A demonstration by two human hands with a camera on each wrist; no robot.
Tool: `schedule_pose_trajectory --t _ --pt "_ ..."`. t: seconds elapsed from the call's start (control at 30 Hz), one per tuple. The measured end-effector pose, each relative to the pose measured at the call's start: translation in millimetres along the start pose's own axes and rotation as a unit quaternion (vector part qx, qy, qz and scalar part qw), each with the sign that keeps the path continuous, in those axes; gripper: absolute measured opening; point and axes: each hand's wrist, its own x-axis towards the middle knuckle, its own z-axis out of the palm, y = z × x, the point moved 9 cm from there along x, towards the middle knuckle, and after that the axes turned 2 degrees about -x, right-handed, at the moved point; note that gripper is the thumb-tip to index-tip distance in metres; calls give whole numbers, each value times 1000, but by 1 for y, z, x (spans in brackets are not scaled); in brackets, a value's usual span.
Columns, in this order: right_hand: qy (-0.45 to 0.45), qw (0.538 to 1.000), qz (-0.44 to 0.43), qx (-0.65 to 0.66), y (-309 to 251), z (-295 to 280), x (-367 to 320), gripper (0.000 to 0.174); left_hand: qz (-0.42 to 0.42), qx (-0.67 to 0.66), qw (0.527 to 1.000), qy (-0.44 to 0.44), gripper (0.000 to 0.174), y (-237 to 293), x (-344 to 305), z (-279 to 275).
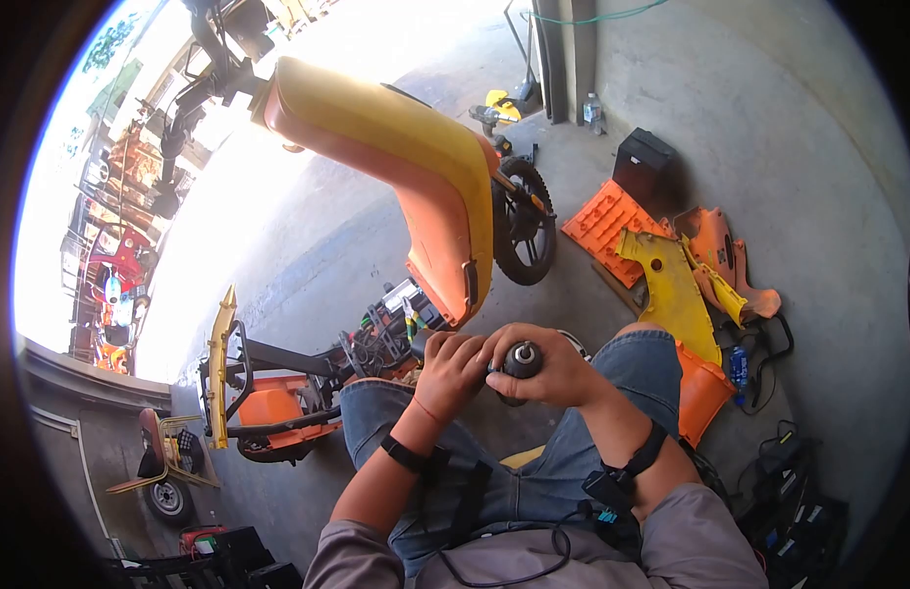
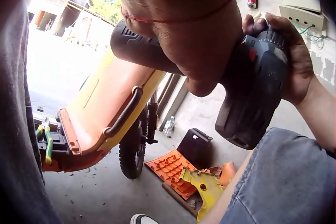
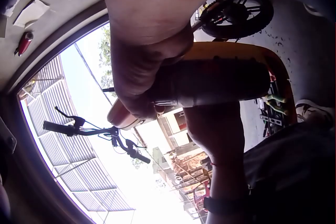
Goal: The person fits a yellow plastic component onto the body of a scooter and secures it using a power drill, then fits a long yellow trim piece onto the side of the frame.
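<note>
A dark cordless drill (image 1: 522,359) is held over the lap, its chuck end facing the head camera. My left hand (image 1: 448,371) grips its handle; the handle's end sticks out past that hand in the left wrist view. Around the collar by the chuck, my right hand (image 1: 558,369) has its fingers curled. The drill body (image 2: 254,87) shows between both hands in the left wrist view, and from the right wrist it appears as a dark silhouette. Beyond the hands stands a partly stripped motorbike with a yellow and orange body (image 1: 396,147).
Pliers with yellow-green handles (image 2: 48,142) lie on the motorbike's exposed frame. Orange and yellow panels (image 1: 671,285) and a black box (image 1: 643,162) sit on the floor at right. Black bags (image 1: 794,515) lie lower right. A chair (image 1: 160,447) and loose wheel (image 1: 169,500) stand at left.
</note>
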Motion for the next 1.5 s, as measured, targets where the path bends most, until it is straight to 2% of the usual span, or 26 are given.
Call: schedule_pose_trajectory --t 0.23,0.3,0.43,0.53,0.63,0.7,0.73,0.8,0.93,1.03,1.1,1.2,1.33,1.4,1.47,1.5 --pt "-11 1000 0 27 -7 0 -1 17 -1 -3 1000 -2 41 2 -1 0" --pt "-6 997 43 69 -1 -2 -4 15 12 10 999 -36 40 5 -1 4" --pt "16 996 34 83 2 -11 -2 13 15 5 999 -36 39 7 1 5" --pt "-15 996 40 74 5 -9 -1 15 9 -3 1000 -10 41 11 6 0" --pt "14 996 68 61 3 -14 1 19 10 -54 998 -6 39 12 4 1" --pt "25 988 87 124 9 -13 2 22 -13 -66 996 -67 40 11 0 14" --pt "23 989 86 122 9 -12 3 22 -14 -65 996 -63 40 12 -1 14" --pt "77 983 100 130 13 -17 4 19 -43 -67 993 -87 40 10 -2 19" --pt "108 978 91 156 22 -20 6 16 -49 -74 994 -67 40 11 -1 15" --pt "115 964 87 222 26 -20 6 13 -50 -95 992 -68 40 8 -7 24" --pt "111 960 89 241 26 -19 6 12 -63 -113 986 -106 44 6 -11 33" --pt "61 954 94 280 27 -13 7 14 -69 -122 981 -133 45 6 -12 33" --pt "42 943 67 323 19 -13 8 17 -42 -88 992 -86 43 8 -4 5" --pt "44 940 70 331 23 -16 12 15 -44 -135 987 -81 47 12 -1 -8" --pt "141 894 105 411 39 -34 13 12 -45 -122 989 -67 49 17 2 -20" --pt "153 881 120 431 46 -35 14 9 -49 -95 991 -77 47 20 5 -26"
